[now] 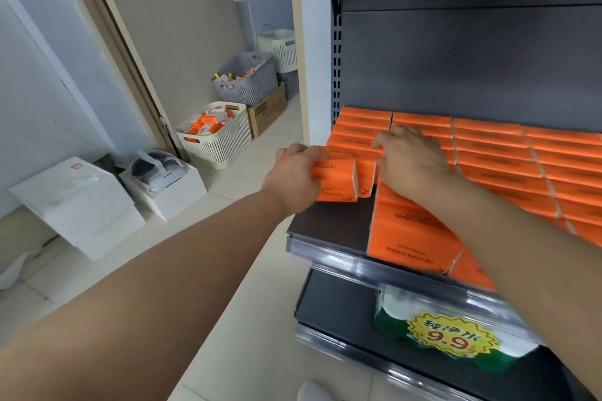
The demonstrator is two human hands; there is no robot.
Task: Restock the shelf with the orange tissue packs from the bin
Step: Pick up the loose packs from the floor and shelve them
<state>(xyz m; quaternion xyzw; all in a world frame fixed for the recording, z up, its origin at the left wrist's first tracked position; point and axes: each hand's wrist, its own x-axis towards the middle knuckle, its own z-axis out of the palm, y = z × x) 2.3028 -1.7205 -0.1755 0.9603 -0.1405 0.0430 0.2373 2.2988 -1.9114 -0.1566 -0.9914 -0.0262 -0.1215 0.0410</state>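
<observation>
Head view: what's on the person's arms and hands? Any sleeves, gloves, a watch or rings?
Both forearms are bare as far as the frame shows, with no sleeve in view. The left hand and right hand wear no gloves. No watch, band or ring shows on the wrists or fingers that can be seen.

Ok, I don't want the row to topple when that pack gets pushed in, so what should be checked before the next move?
1. Left hand grips the orange pack firmly: ok.
2. Right hand steadies the stacked packs beside the gap: ok.
3. Bare shelf at the left end leaves room for the pack: ok.
4. Pack lines up with the neighbouring rows: not ok, it sits tilted.
5. Front stack stays behind the shelf lip: ok.
6. Bin has more packs: ok.
</observation>
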